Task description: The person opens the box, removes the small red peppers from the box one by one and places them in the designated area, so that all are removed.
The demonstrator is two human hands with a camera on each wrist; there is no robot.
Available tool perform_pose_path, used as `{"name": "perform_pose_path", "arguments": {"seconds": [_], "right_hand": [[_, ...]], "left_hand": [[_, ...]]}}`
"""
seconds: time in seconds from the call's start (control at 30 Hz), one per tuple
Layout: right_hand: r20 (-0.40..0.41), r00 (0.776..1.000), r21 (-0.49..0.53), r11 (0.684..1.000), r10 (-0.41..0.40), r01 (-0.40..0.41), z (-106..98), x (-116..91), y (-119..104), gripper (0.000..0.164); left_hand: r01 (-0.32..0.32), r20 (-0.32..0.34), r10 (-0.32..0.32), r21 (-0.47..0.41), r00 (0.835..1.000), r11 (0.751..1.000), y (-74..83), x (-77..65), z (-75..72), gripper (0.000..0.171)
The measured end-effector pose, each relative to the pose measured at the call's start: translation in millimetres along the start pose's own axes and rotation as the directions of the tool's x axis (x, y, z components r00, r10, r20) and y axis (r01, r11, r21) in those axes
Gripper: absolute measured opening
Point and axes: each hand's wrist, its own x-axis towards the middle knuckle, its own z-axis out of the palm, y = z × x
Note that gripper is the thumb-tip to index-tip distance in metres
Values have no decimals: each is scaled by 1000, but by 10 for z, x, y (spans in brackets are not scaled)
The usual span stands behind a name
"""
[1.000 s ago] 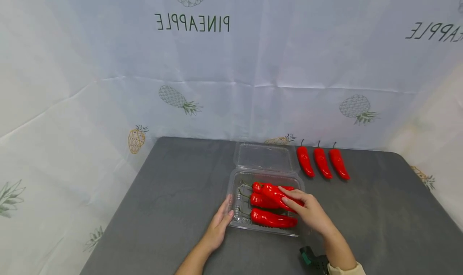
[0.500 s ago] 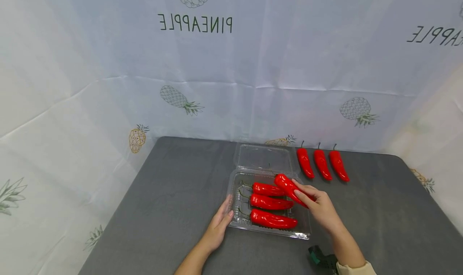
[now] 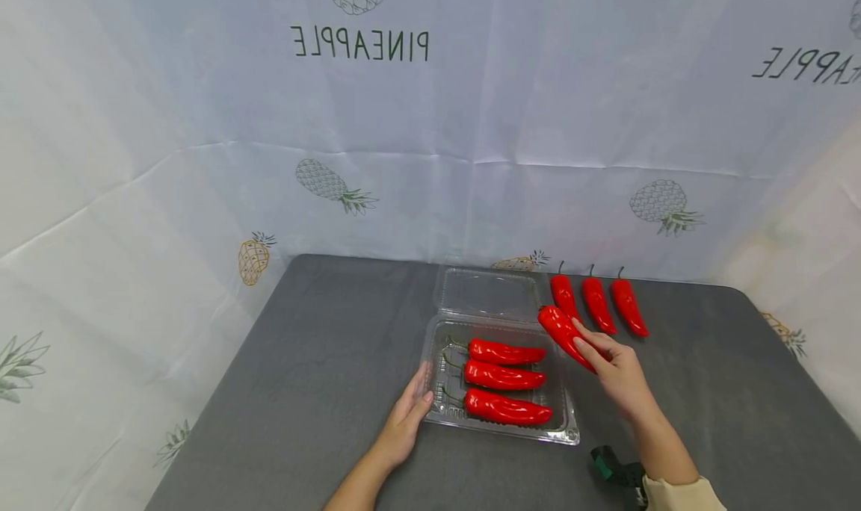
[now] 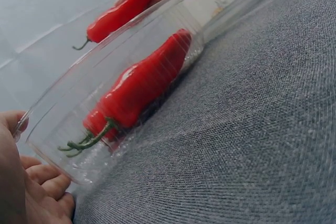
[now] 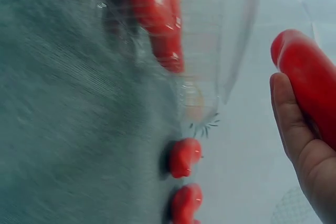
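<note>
My right hand (image 3: pixel 617 369) holds a red chili pepper (image 3: pixel 563 333) between thumb and fingers. It is raised over the right back corner of a clear plastic clamshell container (image 3: pixel 567 421). Three more red peppers (image 3: pixel 506 376) lie side by side inside, their green stems pointing left. At the container's left side, my left hand (image 3: pixel 402 421) grips the wall, thumb at the rim and fingers outside, as the left wrist view shows. In the right wrist view, the held pepper (image 5: pixel 310 77) lies along the fingers, well apart from the container wall.
The container's clear lid (image 3: pixel 494 290) lies folded back behind it. Three red peppers (image 3: pixel 596 305) stand in a row at the table's back edge, stems toward the pineapple-print cloth (image 3: pixel 471 107). A dark green-and-black device (image 3: pixel 613 466) is by the right wrist.
My right hand has lifted the pepper from above the others and carried it right and back, toward the back row. My left hand has stayed at the container.
</note>
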Motion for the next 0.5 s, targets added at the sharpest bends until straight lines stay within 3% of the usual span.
{"name": "perform_pose_path", "arguments": {"seconds": [0.3,0.5], "right_hand": [[-46,998,6,999,-40,40,-198,132,-24,46],[-81,996,9,1000,29,-29,-318,219,18,50]], "left_hand": [[8,4,-7,-10,1000,1000,6,8,-4,56],[9,1,-9,-4,1000,1000,-3,5,-3,56]]}}
